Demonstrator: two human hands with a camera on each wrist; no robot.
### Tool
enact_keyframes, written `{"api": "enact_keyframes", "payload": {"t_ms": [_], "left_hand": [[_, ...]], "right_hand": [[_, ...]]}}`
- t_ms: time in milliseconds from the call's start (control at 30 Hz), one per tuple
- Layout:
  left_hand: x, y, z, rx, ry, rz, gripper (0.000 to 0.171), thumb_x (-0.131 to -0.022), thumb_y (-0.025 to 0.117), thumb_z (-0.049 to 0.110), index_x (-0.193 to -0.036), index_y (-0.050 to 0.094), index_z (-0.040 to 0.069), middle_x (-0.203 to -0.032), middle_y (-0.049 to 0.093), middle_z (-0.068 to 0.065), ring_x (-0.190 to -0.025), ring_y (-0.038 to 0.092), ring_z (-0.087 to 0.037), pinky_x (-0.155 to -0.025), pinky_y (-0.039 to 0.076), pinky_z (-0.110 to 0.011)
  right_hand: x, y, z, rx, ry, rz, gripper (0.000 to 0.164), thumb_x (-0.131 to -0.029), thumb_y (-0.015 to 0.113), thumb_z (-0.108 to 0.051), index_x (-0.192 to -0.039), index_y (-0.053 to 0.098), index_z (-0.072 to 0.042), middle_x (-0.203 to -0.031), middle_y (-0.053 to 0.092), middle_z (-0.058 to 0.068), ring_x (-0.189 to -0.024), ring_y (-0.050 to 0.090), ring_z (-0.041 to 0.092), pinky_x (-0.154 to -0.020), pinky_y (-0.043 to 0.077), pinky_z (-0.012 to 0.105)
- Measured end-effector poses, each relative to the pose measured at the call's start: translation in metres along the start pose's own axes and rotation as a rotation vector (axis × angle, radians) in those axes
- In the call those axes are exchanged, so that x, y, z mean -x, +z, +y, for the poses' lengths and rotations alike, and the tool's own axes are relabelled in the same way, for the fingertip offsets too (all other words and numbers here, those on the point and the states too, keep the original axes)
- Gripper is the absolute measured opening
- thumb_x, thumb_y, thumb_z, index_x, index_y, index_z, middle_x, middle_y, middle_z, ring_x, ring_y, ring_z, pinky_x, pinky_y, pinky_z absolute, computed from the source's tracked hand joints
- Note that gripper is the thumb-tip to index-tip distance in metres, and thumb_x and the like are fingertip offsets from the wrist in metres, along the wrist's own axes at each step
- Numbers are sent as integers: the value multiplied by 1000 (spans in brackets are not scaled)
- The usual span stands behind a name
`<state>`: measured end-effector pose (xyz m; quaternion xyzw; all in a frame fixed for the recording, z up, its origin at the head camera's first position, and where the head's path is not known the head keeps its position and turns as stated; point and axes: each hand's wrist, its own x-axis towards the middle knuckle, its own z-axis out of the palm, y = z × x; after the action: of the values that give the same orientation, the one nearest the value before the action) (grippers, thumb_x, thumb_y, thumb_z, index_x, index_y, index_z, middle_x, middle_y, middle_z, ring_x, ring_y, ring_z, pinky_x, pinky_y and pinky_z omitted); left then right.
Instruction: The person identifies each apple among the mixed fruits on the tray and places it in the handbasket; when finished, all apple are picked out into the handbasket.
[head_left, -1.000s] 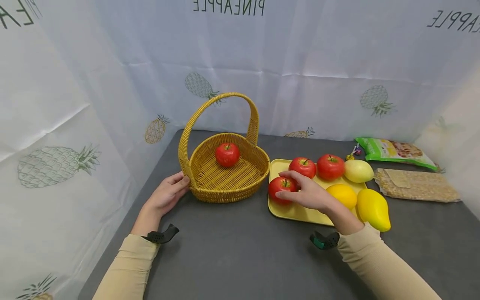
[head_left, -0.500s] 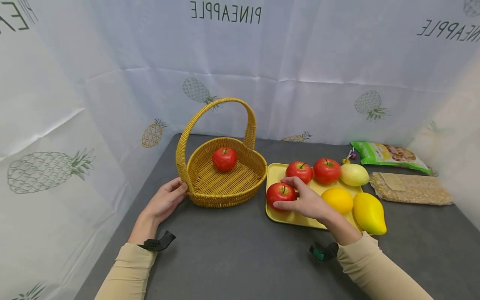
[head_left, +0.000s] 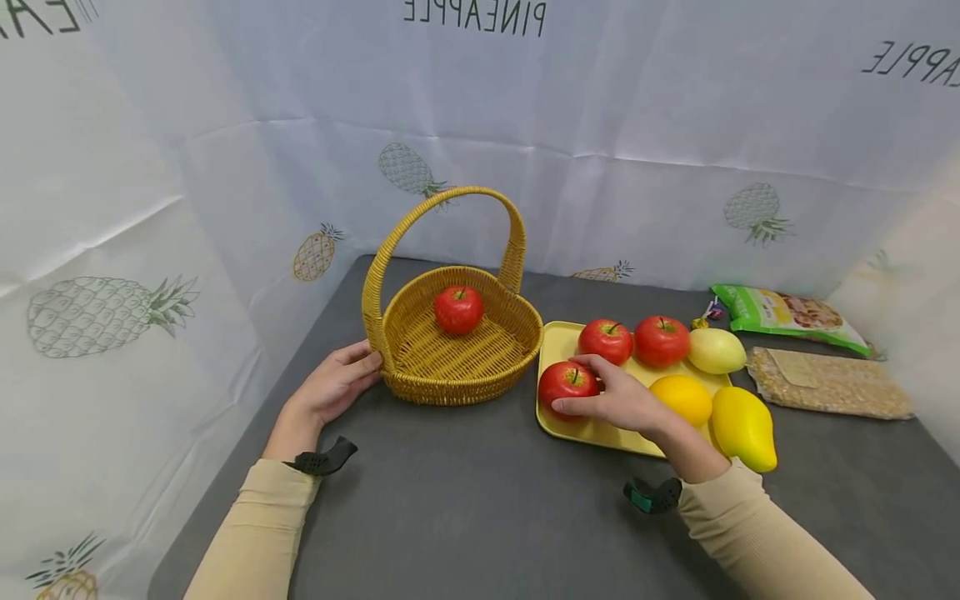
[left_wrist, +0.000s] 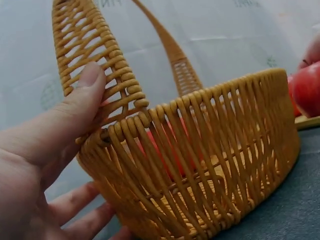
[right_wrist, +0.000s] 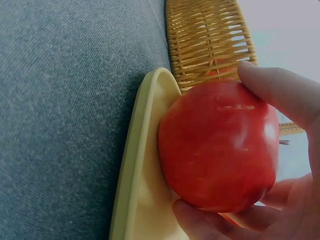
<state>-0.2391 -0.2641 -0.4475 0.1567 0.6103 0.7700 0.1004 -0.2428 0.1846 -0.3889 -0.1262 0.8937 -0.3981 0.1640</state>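
Apple [right_wrist: 217, 147] is in your right hand [head_left: 618, 404], with your thumb on one side and your fingers on the other, so you are holding it. It is at the left end of that hand, and the tray [head_left: 551, 333] is under it. I can't tell if the apple touches the tray.

Your left hand [head_left: 337, 385] holds the basket [head_left: 450, 392] where the handle [head_left: 372, 308] meets the rim. Your thumb presses on the handle, and other fingers are down by the basket's side. The basket is just right of your left hand, and it has one red apple [head_left: 459, 310] inside.

Two more apples [head_left: 662, 342] sit on the tray, just past your right hand. A pale lemon [head_left: 717, 350] is next to them, past that hand and to its right. A yellow fruit [head_left: 681, 400] and a mango [head_left: 744, 429] are right of your right hand too. Farther to its right, on the gray counter [head_left: 465, 500], lie a green bag [head_left: 791, 318] and a brown bag [head_left: 832, 383].
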Motion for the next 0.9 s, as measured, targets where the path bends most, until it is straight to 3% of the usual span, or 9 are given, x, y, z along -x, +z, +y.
{"api": "enact_keyframes", "payload": {"t_ms": [233,400,500,733,900], "left_hand": [[1,-2,5,26,-18,-9,45,-109,54,13,-149,46,-6,-139,58,-8,-124,57,-15,-105,47,-28],[5,1,5,24,9,-21,28,-109,54,13,-135,65,10,-133,61,-4,-122,58,-14,-104,47,-28],[5,2,4,36,25,-32,27,-109,54,12,-131,68,15,-130,63,0,-122,59,-14,-104,47,-28],[7,2,3,28,52,-23,33,-108,55,12,-139,62,3,-133,62,-2,-123,58,-16,-104,48,-29],[5,1,3,11,60,-22,32,-109,54,11,-138,62,1,-132,63,-5,-120,60,-14,-103,49,-29]], "right_hand": [[0,-1,-3,-10,5,19,85,-83,83,-52,-149,47,-11,-138,55,15,-124,51,34,-99,49,52],[4,-2,-4,-71,7,27,84,-84,83,-49,-149,47,-10,-138,55,14,-124,51,34,-98,50,49],[7,-8,-7,-125,4,22,83,-87,82,-46,-150,45,-8,-140,54,15,-124,51,33,-97,51,46],[7,-27,-25,-206,-3,0,82,-92,78,-43,-154,39,-5,-140,56,17,-125,53,33,-102,49,50],[1,-34,-37,-229,-24,-28,78,-95,75,-42,-152,38,-4,-137,58,17,-121,55,32,-104,46,54]]}}
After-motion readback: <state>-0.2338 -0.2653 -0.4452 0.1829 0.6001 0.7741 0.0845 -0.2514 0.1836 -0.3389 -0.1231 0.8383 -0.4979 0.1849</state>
